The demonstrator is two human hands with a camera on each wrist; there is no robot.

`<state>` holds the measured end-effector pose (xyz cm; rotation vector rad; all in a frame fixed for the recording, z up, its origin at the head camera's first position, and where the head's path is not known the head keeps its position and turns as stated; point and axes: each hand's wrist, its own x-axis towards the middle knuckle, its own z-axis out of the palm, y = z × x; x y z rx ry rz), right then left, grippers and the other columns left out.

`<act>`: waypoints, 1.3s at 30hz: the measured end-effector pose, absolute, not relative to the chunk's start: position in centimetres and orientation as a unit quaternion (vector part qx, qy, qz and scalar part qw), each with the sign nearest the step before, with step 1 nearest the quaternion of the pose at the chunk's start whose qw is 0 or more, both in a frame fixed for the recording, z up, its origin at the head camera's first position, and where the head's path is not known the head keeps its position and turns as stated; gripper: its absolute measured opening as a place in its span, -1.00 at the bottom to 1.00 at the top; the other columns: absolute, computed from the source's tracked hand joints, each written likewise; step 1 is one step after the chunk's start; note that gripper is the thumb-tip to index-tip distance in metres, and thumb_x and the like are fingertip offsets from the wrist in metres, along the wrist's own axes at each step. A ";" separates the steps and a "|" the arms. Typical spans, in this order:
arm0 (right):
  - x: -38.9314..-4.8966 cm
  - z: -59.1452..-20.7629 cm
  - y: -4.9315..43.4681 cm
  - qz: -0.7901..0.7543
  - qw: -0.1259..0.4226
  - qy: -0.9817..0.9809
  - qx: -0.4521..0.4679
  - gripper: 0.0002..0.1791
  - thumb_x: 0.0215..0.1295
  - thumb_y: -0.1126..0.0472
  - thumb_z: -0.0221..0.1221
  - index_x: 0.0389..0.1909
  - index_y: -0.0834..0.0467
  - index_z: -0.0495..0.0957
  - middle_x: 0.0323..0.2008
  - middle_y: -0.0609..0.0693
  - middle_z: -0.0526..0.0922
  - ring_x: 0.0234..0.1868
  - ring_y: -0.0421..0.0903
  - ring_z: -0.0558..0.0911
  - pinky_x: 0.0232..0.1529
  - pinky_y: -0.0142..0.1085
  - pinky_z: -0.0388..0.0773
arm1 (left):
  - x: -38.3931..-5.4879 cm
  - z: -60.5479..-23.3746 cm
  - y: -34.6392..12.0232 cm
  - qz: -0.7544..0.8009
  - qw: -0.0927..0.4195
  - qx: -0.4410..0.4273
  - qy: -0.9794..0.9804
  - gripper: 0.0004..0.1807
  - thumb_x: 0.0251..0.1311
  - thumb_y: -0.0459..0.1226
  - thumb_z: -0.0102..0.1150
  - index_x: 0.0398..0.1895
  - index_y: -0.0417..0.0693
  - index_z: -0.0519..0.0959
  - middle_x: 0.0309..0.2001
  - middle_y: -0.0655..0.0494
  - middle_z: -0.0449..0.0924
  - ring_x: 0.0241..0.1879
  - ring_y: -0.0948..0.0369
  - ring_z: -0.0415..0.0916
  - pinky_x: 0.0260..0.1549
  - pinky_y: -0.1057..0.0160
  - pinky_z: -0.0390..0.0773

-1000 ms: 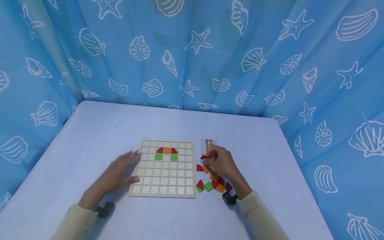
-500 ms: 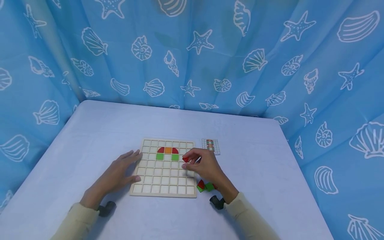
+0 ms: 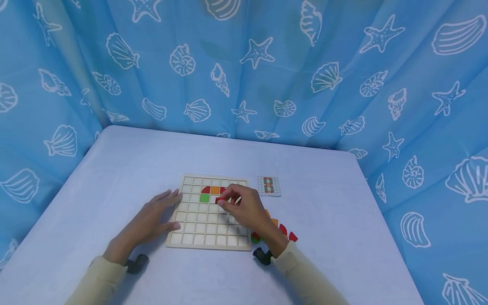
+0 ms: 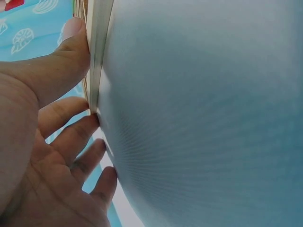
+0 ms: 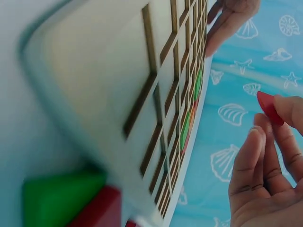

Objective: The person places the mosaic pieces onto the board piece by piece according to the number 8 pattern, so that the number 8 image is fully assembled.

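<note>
My right hand (image 3: 245, 207) pinches a red quarter-circle tile (image 5: 269, 107) between thumb and fingertips, over the upper part of a wooden grid board (image 3: 209, 247). On the board lie an orange square tile (image 3: 215, 190), a red quarter-circle tile (image 3: 206, 190) to its left, another red tile (image 3: 223, 190) to its right, and a green square tile (image 3: 204, 198) below. A second green tile (image 5: 185, 128) shows in the right wrist view; in the head view my fingers hide it. My left hand (image 3: 154, 218) rests along the board's left edge, fingers extended, thumb touching the side.
Right of the board, several loose red, orange and green tiles (image 3: 282, 229) lie partly behind my right forearm. A small pattern card (image 3: 276, 186) with a coloured grid lies beyond them. A blue shell-print curtain (image 3: 236, 63) hangs behind the white table (image 3: 316, 182).
My right hand has carried the red tile leftward from beside the loose tiles, across the board's right edge, to near the coloured tiles. My left hand stays at the board's edge.
</note>
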<state>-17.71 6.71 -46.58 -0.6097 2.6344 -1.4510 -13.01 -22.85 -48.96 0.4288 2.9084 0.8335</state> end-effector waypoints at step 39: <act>-19.4 -47.5 0.5 -0.368 0.090 0.917 -0.124 -0.79 0.27 0.21 0.50 -0.52 0.02 0.69 -0.58 -0.15 0.64 -0.47 -0.22 0.57 -0.44 -0.39 0.47 | -13.0 -48.8 -22.8 0.280 0.039 0.152 0.947 -0.02 0.13 -0.16 0.60 0.60 -0.18 0.33 0.62 -0.22 0.28 0.62 -0.31 0.14 0.47 -0.43 0.31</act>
